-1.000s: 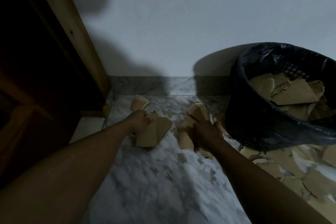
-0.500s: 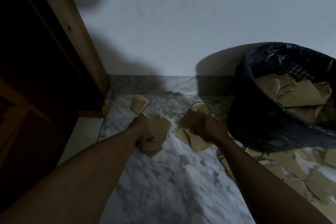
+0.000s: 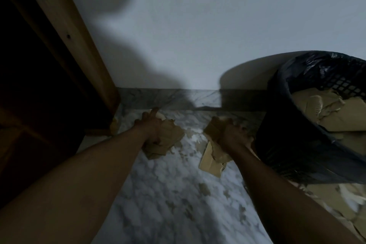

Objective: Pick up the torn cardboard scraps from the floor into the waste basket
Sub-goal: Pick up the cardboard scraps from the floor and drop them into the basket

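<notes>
My left hand [image 3: 149,127] grips a bunch of brown cardboard scraps [image 3: 168,140] near the wall, with its fingers reaching over a small scrap by the skirting. My right hand [image 3: 230,134] holds another bunch of scraps [image 3: 212,160] that hangs below it, just left of the waste basket [image 3: 281,144]. The basket is black mesh with a dark liner, tilted toward me, and it holds several cardboard pieces [image 3: 326,113]. More scraps [image 3: 332,202] lie on the marble floor at the lower right, under and beside the basket.
A wooden door frame [image 3: 65,45] and a dark doorway stand on the left. The white wall and grey skirting [image 3: 178,98] close off the far side. Small cardboard crumbs [image 3: 204,189] dot the marble floor between my arms.
Both hands have lifted their scraps off the floor. The left hand moved forward to the small scrap by the skirting. The right hand rose with its bunch beside the basket.
</notes>
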`<state>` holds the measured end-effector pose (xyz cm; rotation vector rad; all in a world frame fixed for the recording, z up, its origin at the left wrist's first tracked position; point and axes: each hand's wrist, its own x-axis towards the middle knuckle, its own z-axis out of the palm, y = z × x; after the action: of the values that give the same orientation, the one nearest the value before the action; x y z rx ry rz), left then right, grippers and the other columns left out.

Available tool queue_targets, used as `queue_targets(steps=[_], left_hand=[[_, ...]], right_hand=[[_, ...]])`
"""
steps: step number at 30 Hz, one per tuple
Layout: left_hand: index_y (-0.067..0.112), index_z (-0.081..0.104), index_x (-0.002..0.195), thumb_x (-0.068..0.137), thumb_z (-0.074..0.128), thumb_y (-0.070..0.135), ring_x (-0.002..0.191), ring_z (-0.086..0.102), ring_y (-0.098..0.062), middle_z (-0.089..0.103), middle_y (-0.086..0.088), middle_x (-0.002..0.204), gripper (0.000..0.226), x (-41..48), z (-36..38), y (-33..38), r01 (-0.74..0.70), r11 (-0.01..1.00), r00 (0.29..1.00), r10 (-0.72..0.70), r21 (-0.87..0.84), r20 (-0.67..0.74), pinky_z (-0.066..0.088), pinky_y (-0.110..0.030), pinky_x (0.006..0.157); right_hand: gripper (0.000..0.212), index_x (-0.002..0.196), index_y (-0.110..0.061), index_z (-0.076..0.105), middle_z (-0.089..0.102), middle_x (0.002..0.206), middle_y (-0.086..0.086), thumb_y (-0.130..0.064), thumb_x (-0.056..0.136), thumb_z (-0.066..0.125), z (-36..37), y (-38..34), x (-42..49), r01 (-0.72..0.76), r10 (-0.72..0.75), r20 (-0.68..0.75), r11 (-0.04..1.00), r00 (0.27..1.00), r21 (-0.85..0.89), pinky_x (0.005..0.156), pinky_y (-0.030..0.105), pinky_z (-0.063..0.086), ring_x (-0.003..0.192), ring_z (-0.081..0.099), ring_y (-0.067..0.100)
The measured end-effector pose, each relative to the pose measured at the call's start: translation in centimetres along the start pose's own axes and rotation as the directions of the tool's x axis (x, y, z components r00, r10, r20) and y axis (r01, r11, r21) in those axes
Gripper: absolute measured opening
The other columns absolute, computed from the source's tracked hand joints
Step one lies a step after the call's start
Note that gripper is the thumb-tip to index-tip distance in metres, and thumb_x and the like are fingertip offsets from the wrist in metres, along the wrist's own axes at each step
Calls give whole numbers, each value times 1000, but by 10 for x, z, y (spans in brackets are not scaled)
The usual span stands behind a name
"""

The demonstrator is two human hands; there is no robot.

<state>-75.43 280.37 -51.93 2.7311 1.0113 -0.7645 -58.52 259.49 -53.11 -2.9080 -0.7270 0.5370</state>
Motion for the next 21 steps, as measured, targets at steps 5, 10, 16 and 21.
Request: queue_targets(steps=[5,10,16,21], left_hand=[[14,22,154,75,79,48,145,11,-42,-11,-6,163,103,25,-4,-7,-33,999,992,34,-12,118,31,-45,115],[20,25,153,68,82,55,144,6,-48,-1,-11,161,108,26,-8,-7,-8,1000,990,8,-1,140,26,-52,116],[31,51,134,59,81,61,137,26,-42,30,-14,148,86,9,-1,-2,54,994,998,-52,93,-26,27,-56,111],[31,56,123,67,76,54,130,34,-38,43,-12,135,64,-12,6,7,92,990,977,-69,107,-202,31,-49,105]], right_hand=[[57,131,-10,42,61,119,11,-27,86,72,-8,0,1,175,-141,-128,933,982,314,80,36,46,105,63,32],[60,136,-6,52,53,139,16,-24,84,75,-18,13,3,56,-178,176,839,968,542,104,42,45,124,53,32],[106,154,3,10,35,153,20,-36,82,78,-2,-7,-12,-65,-59,251,886,966,459,109,37,38,138,40,34],[98,155,-1,10,31,156,22,-27,86,75,-1,-11,-32,-41,-82,301,923,950,382,107,33,36,140,38,33]])
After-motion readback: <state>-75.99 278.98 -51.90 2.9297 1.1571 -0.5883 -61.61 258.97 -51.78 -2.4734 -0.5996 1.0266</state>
